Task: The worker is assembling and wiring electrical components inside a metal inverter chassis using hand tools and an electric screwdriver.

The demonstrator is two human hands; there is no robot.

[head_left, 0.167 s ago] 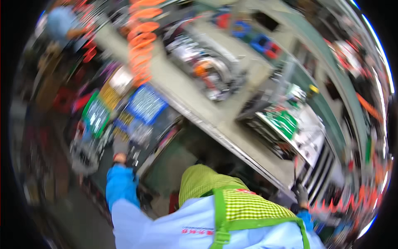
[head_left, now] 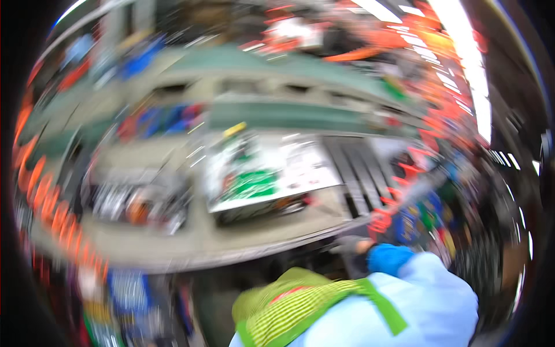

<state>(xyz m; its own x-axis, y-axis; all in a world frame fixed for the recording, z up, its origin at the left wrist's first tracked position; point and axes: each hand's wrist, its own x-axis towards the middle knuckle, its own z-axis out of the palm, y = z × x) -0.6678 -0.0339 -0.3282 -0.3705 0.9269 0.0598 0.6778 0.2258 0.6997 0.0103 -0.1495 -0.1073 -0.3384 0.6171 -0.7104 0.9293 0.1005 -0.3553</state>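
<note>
1. The person's right hand (head_left: 350, 246) is hovering near the surface's (head_left: 272, 233) front edge; blur is hiding whether it grips anything. The left hand is not showing.
2. Dark slats (head_left: 354, 173) are lying beyond the right hand.
3. Positioning is seemingly underway; any grasp is calling for careful finger placement.

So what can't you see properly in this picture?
- Left hand: outside the head view.
- Right hand: smeared by motion blur in the head view; whether it holds anything is unclear.
- Grey and orange parts: blurred in the head view, too smeared to name.
- Green bin: cut off by the head view's lower edge.
</note>
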